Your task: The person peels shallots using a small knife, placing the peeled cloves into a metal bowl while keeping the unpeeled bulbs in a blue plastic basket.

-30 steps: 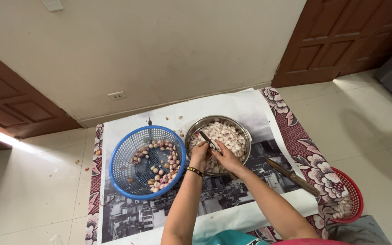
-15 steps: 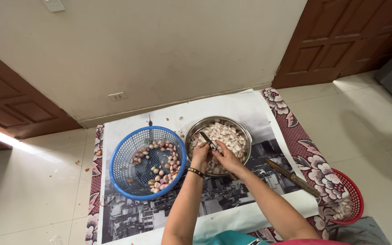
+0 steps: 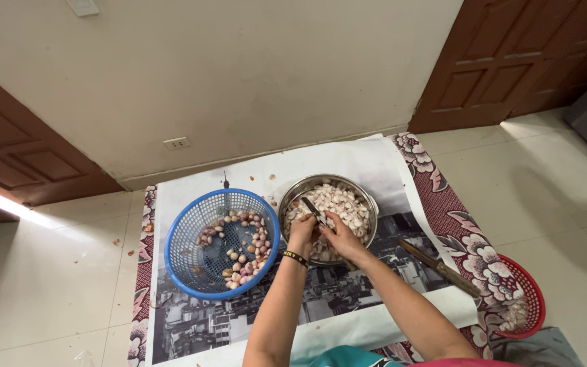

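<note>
Both my hands meet over the steel pot point(image 3: 368, 197): left hand point(image 3: 301, 234) pinching a small, slippery shallot, right hand point(image 3: 340, 236) closed on a paring knife point(image 3: 314, 211).

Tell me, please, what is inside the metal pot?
The pot holds pale peeled pieces. Both hands, left and right, cover its near part, hiding what lies beneath.
</note>
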